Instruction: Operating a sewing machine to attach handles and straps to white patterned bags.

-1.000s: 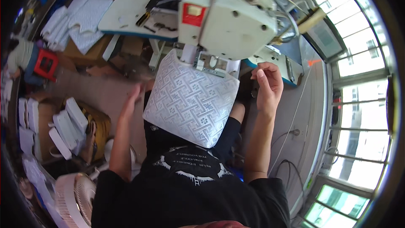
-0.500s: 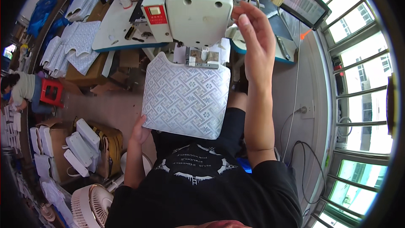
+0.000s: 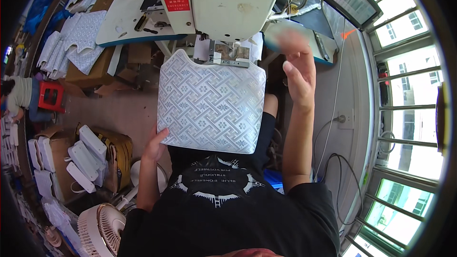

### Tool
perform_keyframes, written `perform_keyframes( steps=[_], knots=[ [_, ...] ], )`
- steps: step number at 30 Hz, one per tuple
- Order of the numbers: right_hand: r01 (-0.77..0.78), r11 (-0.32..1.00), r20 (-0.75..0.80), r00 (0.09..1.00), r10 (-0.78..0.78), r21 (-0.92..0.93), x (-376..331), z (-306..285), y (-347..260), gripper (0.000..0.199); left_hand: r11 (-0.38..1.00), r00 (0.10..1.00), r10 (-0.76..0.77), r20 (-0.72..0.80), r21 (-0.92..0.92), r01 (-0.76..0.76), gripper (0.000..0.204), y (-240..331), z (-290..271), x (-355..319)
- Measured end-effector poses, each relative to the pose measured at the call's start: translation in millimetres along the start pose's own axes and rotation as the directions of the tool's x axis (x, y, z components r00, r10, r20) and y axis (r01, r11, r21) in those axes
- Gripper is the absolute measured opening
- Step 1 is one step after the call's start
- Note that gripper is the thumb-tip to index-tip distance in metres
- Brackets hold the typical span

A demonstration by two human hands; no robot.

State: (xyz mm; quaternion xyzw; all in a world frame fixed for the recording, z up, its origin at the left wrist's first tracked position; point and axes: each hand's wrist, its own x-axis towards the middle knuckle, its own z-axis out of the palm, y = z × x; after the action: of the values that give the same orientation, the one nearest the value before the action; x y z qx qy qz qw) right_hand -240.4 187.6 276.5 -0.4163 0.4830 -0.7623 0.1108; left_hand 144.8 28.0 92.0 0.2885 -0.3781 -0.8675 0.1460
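A stiff-looking, light white patterned panel point(image 3: 212, 104) sits under the sewing machine point(image 3: 223, 0), left hand point(image 3: 154, 145) gripping its lower corner, the best hold, right hand point(image 3: 297, 69) open, empty.

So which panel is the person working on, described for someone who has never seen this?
Start at the big cream sewing machine at the top centre. Directly below its needle area lies a pale quilted panel with a woven geometric pattern, its lower left corner held by the left hand. Unlike the similar white pieces stacked on the table at the upper left, it is single, flat and under the machine.
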Motion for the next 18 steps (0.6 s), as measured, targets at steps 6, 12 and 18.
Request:
perform_keyframes(
  steps=[6, 12, 18],
  knots=[
    [-0.476, 0.784, -0.083, 0.870, 0.486, -0.397, -49, -51, 50, 0.022, 0.978, 0.996, 0.085, 0.017, 0.187, -0.087, 0.082, -8, 36, -4],
    [-0.621, 0.757, 0.108, 0.754, 0.648, -0.203, -80, -68, 70, 0.021, 0.945, 0.989, 0.144, -0.018, 0.299, -0.132, 0.090, -32, 39, -8],
    [-0.606, 0.792, 0.124, 0.782, 0.610, -0.073, -93, -81, 89, 0.022, 0.865, 0.965, 0.260, 0.028, 0.438, -0.246, 0.099, -36, 49, -9]
  ],
)
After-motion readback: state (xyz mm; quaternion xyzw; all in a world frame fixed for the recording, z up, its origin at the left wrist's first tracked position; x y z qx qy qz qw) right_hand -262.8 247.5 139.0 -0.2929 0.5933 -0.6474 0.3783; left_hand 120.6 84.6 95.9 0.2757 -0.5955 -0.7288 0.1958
